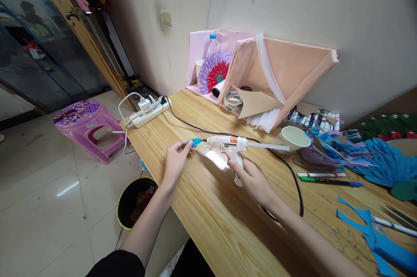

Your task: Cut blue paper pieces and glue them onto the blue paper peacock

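Note:
Near the table's left edge, my left hand (177, 157) pinches a small blue petal-shaped piece (196, 142) between thumb and fingers. My right hand (252, 177) is wrapped round the handle of a white hot glue gun (224, 142), held above the table. The gun's nozzle points left and meets, or nearly meets, the blue piece; I cannot tell if they touch. A long glue stick (269, 146) sticks out of the gun's back. A small red light shows on its body.
A wooden table (215, 225) carries a power strip (150, 114), a black cord (208, 131), a paper cup (295, 138), markers (330, 181), blue paper scraps (368, 229) and pink boxes (280, 64). A bin (122, 207) and a pink stool (97, 146) stand on the left.

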Motion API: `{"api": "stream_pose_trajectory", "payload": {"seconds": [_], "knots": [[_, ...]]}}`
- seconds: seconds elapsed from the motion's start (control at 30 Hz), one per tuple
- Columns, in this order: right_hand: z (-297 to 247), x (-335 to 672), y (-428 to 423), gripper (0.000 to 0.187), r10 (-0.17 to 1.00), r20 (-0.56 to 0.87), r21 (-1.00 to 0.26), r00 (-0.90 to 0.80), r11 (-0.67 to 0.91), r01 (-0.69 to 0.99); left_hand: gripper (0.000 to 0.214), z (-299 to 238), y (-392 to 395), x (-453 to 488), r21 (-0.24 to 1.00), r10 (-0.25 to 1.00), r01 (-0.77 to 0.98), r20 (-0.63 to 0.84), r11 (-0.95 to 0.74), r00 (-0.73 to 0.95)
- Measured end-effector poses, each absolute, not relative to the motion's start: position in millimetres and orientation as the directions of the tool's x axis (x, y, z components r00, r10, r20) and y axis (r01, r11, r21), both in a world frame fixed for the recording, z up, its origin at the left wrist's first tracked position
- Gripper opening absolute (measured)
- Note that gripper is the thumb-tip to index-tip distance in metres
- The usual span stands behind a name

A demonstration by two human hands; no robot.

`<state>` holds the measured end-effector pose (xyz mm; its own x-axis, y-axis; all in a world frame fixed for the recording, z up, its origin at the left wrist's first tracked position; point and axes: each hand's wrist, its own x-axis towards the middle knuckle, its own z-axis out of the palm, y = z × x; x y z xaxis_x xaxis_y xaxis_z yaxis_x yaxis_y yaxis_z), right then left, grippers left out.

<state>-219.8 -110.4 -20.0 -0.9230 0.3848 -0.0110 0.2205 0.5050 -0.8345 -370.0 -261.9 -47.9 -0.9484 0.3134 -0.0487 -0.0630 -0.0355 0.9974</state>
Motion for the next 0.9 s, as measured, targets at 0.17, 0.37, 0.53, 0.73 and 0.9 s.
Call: {"api": "stream_pose_trajectory", "payload": {"seconds": [0.17,0.37,0.53,0.73,0.9], "knots": [[-19,-223,-109,0.032,0.391,0.006,-0.836,-0.92,0.506,0.21,0.028,-47,-261,-369,0.998,0.316,-0.053,-0.039,-0.038,-0.948],[-15,-224,-110,0.033,0.387,0.002,-0.845,-0.922,0.493,0.205,0.029,-46,-262,-369,0.998,0.306,-0.047,-0.029,-0.05,-0.952],[-12,-231,-106,0.032,0.408,0.012,-0.862,-0.913,0.466,0.197,0.032,-42,-267,-372,0.996,0.287,-0.062,-0.041,-0.064,-0.957],[-24,-301,-93,0.032,0.491,0.213,-0.837,-0.845,0.538,0.101,0.04,-27,-283,-378,0.999,0.272,-0.045,-0.049,0.018,-0.961],[-41,-357,-97,0.02,0.469,0.281,-0.677,-0.837,0.715,0.174,0.037,-10,-294,-375,0.995,0.344,0.052,0.019,0.087,-0.939]]}}
